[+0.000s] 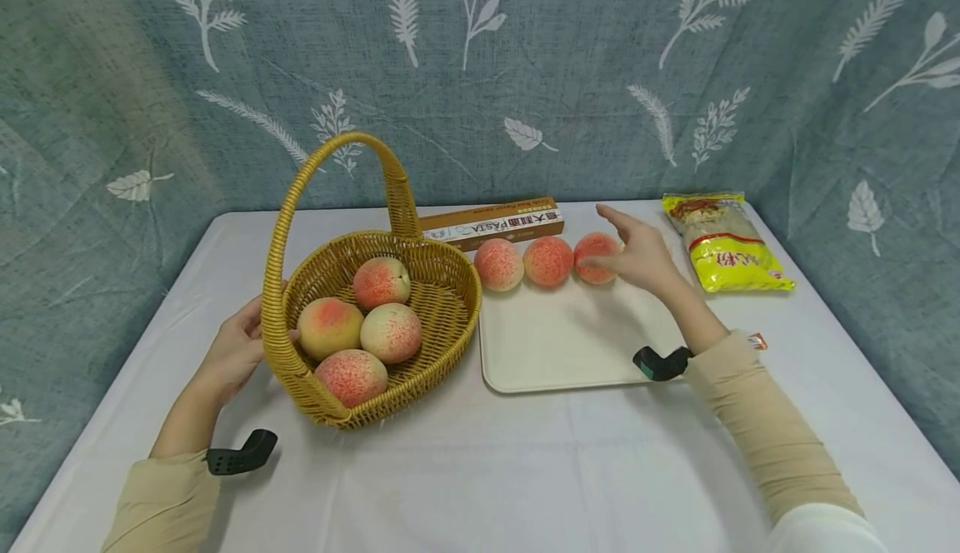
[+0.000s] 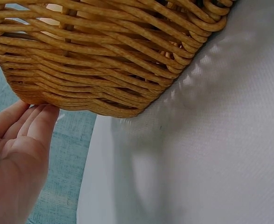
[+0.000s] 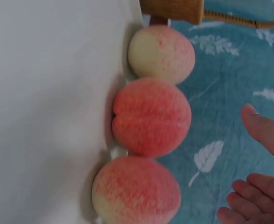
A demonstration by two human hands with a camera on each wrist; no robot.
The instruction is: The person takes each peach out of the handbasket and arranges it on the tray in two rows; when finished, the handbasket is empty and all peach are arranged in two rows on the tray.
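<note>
A woven basket point(image 1: 442, 286) with a tall handle holds several peaches point(image 1: 381, 282). My left hand point(image 1: 236, 349) rests against its left outer wall. In the left wrist view the fingers point(image 2: 34, 121) lie straight along the basket's point(image 2: 104, 60) weave. Three peaches stand in a row on the far edge of a cream tray point(image 1: 570, 345). My right hand point(image 1: 633, 257) hovers open beside the rightmost peach point(image 1: 595, 255), fingers spread. In the right wrist view the fingers point(image 3: 263, 130) stay a little apart from that peach point(image 3: 137, 191).
A long pasta box point(image 1: 495, 224) lies behind the tray, by the basket handle. A yellow food packet point(image 1: 723, 245) lies at the back right. The white tablecloth point(image 1: 480, 470) covers the table, and a patterned blue curtain hangs behind it.
</note>
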